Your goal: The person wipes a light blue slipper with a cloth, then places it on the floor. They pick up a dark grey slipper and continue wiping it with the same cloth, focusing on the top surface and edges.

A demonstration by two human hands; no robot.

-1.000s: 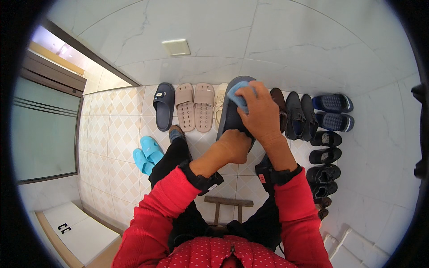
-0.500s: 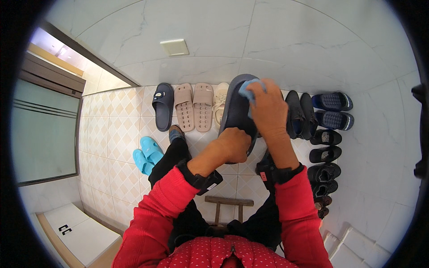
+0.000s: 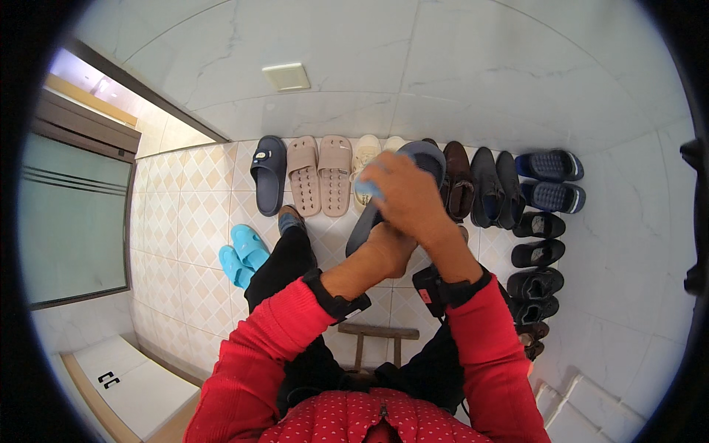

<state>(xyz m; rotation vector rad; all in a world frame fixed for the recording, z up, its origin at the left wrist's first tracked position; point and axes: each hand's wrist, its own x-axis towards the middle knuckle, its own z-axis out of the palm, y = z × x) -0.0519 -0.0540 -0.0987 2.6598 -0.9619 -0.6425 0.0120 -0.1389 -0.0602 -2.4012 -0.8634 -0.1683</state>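
A dark grey-blue slide slipper [image 3: 428, 156] is raised over the floor in front of me, slanting from lower left to upper right. My left hand [image 3: 393, 249] is closed round its lower part, though my right wrist partly hides those fingers. A light-blue cloth [image 3: 368, 187] is bunched in my right hand [image 3: 408, 198], which reaches across the slipper to its left edge. The middle of the slipper is hidden behind this hand. A similar dark slipper [image 3: 269, 177] lies on the floor at the far left of the row.
Beige slippers [image 3: 335, 177], cream shoes [image 3: 365, 164], brown shoes [image 3: 459, 177] and dark shoes [image 3: 485, 188] line the wall. More footwear, including blue slippers [image 3: 550, 167], runs down the right side. Turquoise clogs [image 3: 249, 247] lie left of my leg. A wooden stool [image 3: 378, 333] is below me.
The slipper has tilted, its top end swinging right and its lower end left. My right hand has moved left and down with the cloth. Brown shoes behind it have come into view.
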